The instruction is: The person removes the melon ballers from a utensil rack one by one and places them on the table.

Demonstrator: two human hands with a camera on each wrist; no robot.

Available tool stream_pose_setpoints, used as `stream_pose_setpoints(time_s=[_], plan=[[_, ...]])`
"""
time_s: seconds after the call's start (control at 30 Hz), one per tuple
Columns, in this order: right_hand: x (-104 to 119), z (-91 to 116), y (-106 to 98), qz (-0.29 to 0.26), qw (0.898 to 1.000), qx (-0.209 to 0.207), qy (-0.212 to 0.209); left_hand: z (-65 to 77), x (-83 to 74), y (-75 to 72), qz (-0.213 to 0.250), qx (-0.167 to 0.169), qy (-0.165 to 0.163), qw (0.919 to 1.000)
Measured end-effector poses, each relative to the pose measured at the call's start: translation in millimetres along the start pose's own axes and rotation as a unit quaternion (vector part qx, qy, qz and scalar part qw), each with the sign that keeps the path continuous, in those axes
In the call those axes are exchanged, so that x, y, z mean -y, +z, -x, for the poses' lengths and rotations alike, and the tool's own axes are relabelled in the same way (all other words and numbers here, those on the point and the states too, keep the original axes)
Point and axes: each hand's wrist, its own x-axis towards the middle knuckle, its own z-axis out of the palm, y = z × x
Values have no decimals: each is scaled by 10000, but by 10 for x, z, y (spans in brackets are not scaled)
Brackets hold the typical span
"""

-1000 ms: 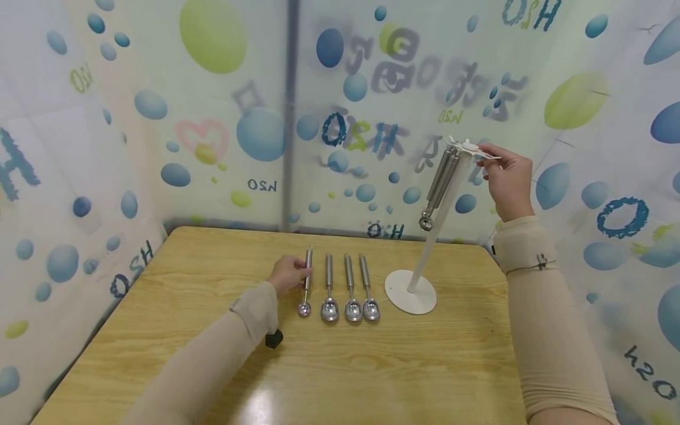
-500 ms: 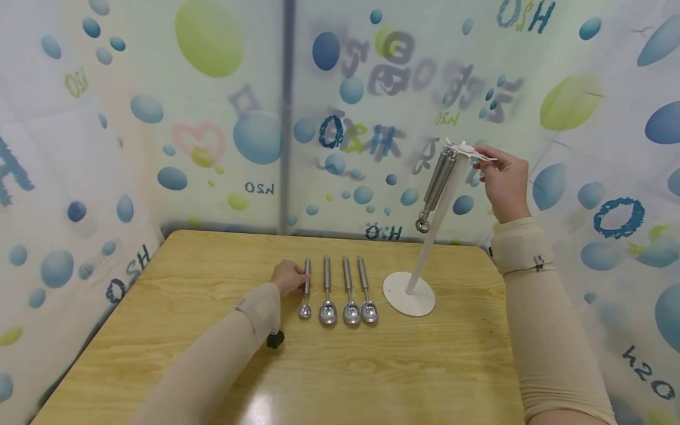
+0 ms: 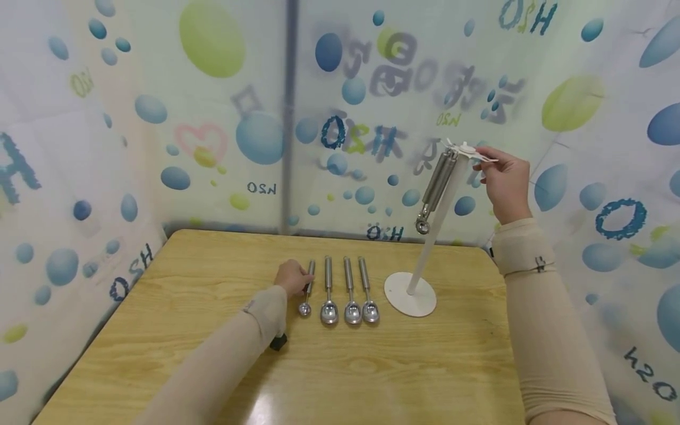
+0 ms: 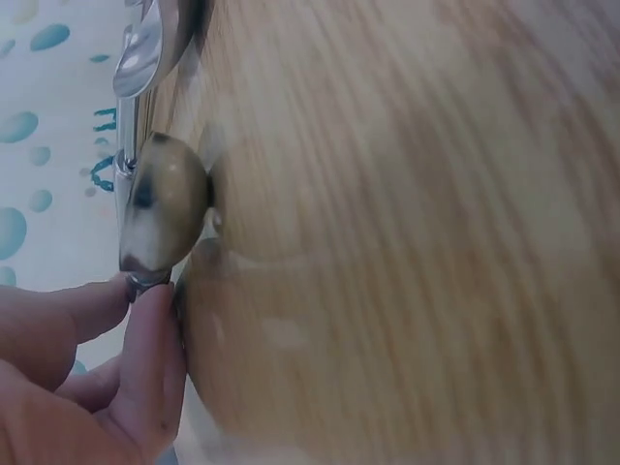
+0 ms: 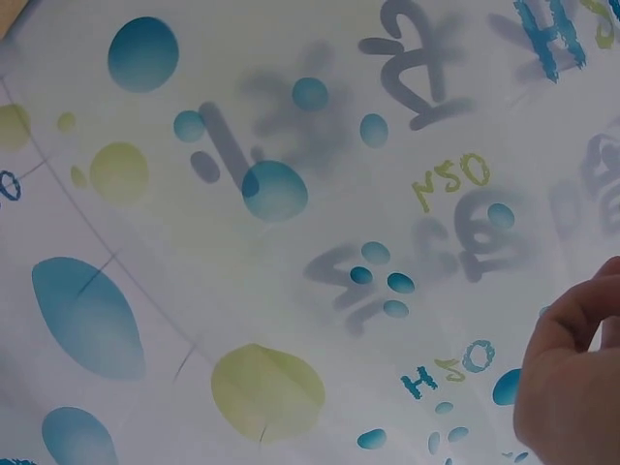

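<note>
My left hand [image 3: 293,277] pinches the handle of a small metal scoop [image 3: 304,309] at the left end of a row on the table. In the left wrist view, thumb and fingers hold this scoop [image 4: 167,203] just below its round bowl, which sits close over the wood. Three larger metal scoops, one of them the nearest scoop [image 3: 329,311], lie side by side to its right, bowls toward me. My right hand [image 3: 507,183] pinches a flat arm at the top of a white stand [image 3: 432,236]. Metal utensils [image 3: 437,186] hang from the stand's left side.
The stand's round base [image 3: 395,295] rests on the wooden table [image 3: 382,372], right of the scoops, and its post leans right. A patterned curtain [image 3: 212,177] closes off the back and sides. A black block [image 3: 278,342] hangs under my left wrist.
My left hand has shifted slightly right, and the small scoop's handle now leans more to the right and looks shorter. My right hand keeps its pinch on the stand's arm.
</note>
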Motion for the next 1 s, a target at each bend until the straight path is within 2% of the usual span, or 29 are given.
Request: stream_pose_setpoints(time_s=[0.23, 0.47, 0.57, 0.67, 0.73, 0.83, 0.9, 1.0], plan=[[-16, 15, -6, 182, 9998, 61, 11, 34, -59, 36, -651, -220, 156, 9975], [-18, 7, -12, 195, 9998, 46, -56, 20, -34, 14, -572, -111, 137, 9982], [-25, 7, -15, 161, 9998, 35, -53, -3, -23, -27, -762, -49, 142, 9970], [-30, 3, -20, 156, 9999, 47, -51, -25, -68, -76, -1119, -123, 251, 9933], [-30, -1, -26, 149, 9999, 63, -41, -19, -159, -105, -1304, -222, 378, 9905], [-26, -7, -33, 121, 9999, 88, -14, 42, -387, -142, -1468, -329, 664, 9864], [-21, -7, -37, 112, 9999, 107, 10, 104, -574, -157, -1562, -388, 973, 9821], [-13, -2, -37, 129, 9998, 144, 31, 220, -868, -171, -1455, -388, 1560, 9762]])
